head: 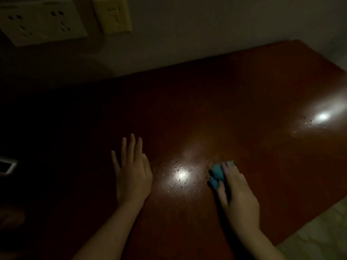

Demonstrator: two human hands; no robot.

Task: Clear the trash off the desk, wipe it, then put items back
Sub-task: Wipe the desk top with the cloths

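A dark red-brown wooden desk (234, 94) fills the dim view. My left hand (131, 173) lies flat on it with straight, spread fingers and holds nothing. My right hand (238, 196) presses a small teal cloth (217, 173) against the desk top, fingers lying over it; most of the cloth is hidden under the hand. Between the two hands a bright light reflection shows small specks or droplets (178, 175) on the surface. More specks (308, 124) lie near a second reflection at the far right.
A pale wall runs behind the desk, with a white socket plate (41, 19) and a yellowish switch plate (112, 14) at top left. A small white-framed object (7, 166) sits at the dark left edge. Light floor (319, 237) shows past the desk's right corner.
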